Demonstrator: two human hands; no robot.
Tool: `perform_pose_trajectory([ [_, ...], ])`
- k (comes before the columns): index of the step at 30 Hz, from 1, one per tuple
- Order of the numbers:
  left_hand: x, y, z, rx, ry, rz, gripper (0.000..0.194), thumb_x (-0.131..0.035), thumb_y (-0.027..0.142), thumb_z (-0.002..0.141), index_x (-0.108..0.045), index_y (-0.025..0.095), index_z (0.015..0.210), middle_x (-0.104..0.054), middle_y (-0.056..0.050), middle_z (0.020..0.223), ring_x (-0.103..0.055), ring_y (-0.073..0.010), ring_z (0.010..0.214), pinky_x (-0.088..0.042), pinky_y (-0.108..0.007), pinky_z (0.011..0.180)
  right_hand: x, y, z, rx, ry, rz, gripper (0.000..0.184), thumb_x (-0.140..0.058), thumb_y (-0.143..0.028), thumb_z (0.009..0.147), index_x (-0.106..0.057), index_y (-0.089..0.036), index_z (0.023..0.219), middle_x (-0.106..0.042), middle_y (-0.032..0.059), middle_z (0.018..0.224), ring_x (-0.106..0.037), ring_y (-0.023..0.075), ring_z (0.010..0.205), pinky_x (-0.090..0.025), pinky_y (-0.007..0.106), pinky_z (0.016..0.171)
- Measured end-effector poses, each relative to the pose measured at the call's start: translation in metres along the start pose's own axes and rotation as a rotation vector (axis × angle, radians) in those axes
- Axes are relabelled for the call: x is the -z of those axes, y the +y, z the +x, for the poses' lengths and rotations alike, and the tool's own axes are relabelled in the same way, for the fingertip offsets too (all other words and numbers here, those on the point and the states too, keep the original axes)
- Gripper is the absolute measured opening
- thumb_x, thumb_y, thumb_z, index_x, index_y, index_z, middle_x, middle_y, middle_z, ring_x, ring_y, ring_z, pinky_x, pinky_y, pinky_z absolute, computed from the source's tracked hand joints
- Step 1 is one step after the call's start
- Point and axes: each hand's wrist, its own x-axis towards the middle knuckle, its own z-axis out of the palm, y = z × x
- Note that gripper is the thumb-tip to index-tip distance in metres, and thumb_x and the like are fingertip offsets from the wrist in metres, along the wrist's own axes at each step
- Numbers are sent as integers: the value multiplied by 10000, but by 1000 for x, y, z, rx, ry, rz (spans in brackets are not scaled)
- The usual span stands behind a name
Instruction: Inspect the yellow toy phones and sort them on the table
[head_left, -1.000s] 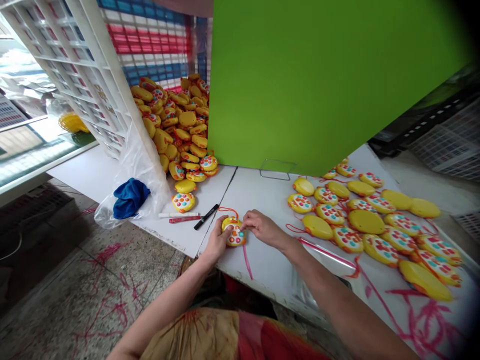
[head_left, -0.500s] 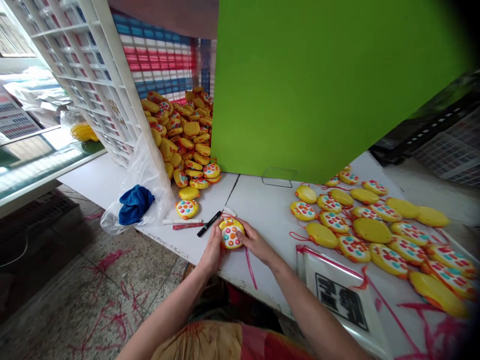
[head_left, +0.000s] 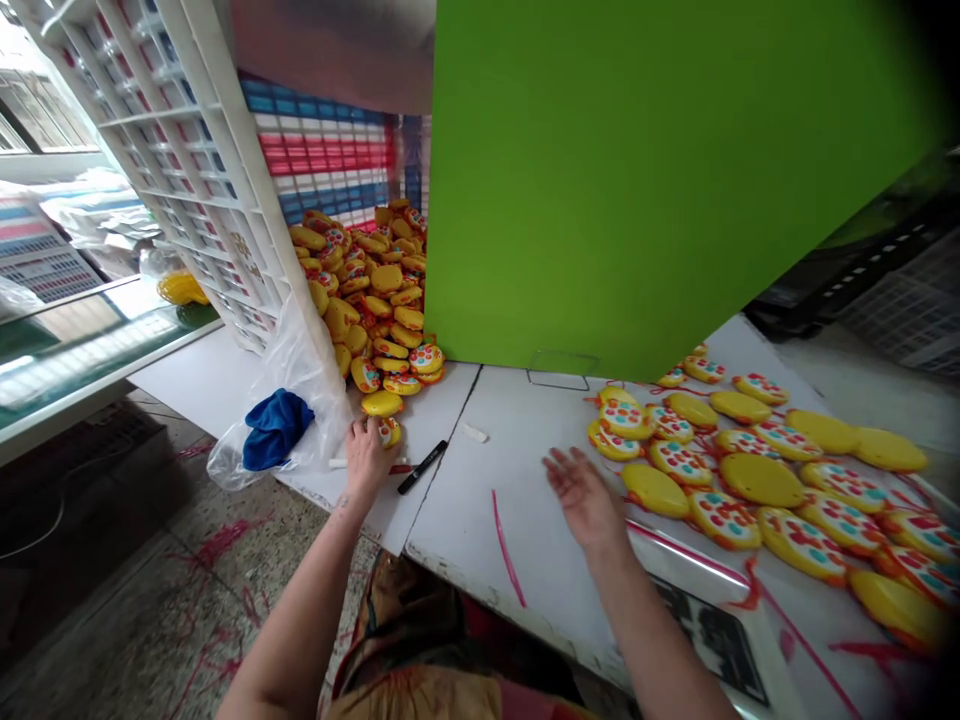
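Left hand [head_left: 367, 455]: curled over one side of a yellow toy [head_left: 390, 432]; cannot tell whether clamped.
Yellow toy: on the bench [head_left: 427, 420], just right of the left hand's fingers, well left of the right hand [head_left: 583, 497]; long axis partly hidden.
Right hand: fingers apart, holding nothing.

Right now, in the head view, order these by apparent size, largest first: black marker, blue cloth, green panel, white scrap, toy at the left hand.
1. Green panel
2. Blue cloth
3. Black marker
4. White scrap
Toy: partly hidden by the left hand, so unranked.
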Motion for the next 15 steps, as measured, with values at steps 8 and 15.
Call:
perform_pose_trajectory([
  [8,12,57,-30,-106,66,-271,390,-660,303,683,-561,180,1040,-517,-115,1137,-445,-289,1103,-356,-438,985,-57,52,-50,-180,-462,-250,435,-624,-458,780,-590,-243,1157,-621,94,1180,-617,227,1010,-496,398,848],
  [15,1,103,-79,-171,-238,-804,626,-713,181,628,-489,227,1210,-458,-98,1250,-417,-268,1191,-388,-436,990,-62,53,-51,-162,-429,-170,436,-622,-459,782,-530,-265,1162,-627,58,1166,-621,224,995,-523,372,804],
])
